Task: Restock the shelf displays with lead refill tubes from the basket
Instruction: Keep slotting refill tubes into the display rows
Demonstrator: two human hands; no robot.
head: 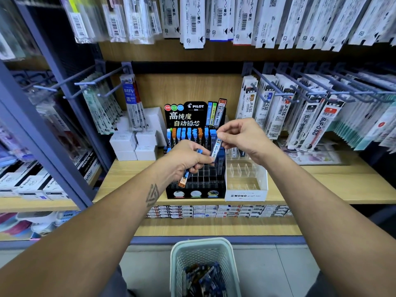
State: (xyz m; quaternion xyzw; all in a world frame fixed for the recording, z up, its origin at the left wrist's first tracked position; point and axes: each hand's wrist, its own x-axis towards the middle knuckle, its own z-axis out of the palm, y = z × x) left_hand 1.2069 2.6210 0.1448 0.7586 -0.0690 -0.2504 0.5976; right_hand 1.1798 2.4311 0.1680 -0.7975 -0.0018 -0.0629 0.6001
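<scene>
Pinching tube [216, 150] (both hands [242, 137] raised)

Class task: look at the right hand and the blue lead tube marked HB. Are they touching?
Touching. The head view shows the right hand pinching the top of the blue tube.

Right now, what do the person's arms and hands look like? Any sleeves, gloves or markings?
Both forearms are bare: no sleeves, gloves, watch or rings show. The left forearm carries a dark tattoo of nested triangles below the left hand. The right hand shows no markings.
</scene>
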